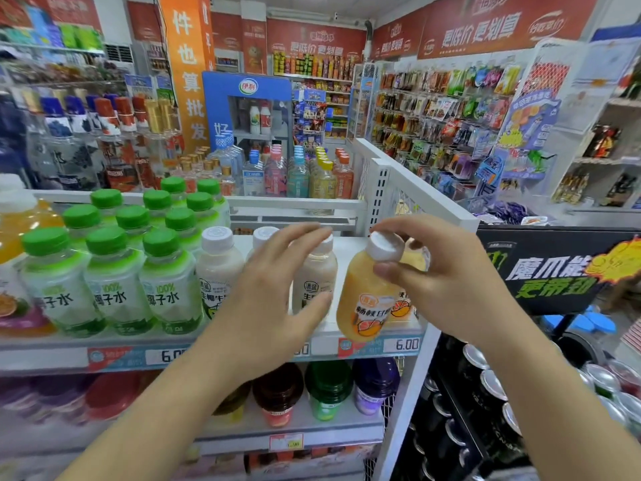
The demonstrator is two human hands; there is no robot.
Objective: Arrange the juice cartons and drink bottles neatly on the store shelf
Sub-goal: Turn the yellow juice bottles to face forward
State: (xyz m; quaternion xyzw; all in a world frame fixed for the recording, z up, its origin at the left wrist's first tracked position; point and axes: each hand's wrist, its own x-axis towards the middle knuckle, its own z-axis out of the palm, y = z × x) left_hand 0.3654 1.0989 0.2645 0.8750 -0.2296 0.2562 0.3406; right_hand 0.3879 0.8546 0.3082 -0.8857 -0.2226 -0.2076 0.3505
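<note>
Right hand point(447, 272): pinches the white cap of the orange juice bottle point(369, 293), tilted at the shelf's point(242, 345) front edge.
Left hand point(277, 293): fingers spread and relaxed, holding nothing, in front of a cream bottle point(317, 272).
Neighbours: green-capped bottles point(114, 272) stand left.
Obstruction: white end panel point(416, 182) right.

Head view, single wide-angle camera, worn by the person.
Faces forward and down from above and behind the left hand point(277, 296) and right hand point(447, 282); close range to the shelf point(350, 258) just beyond them; store aisle farther ahead.
</note>
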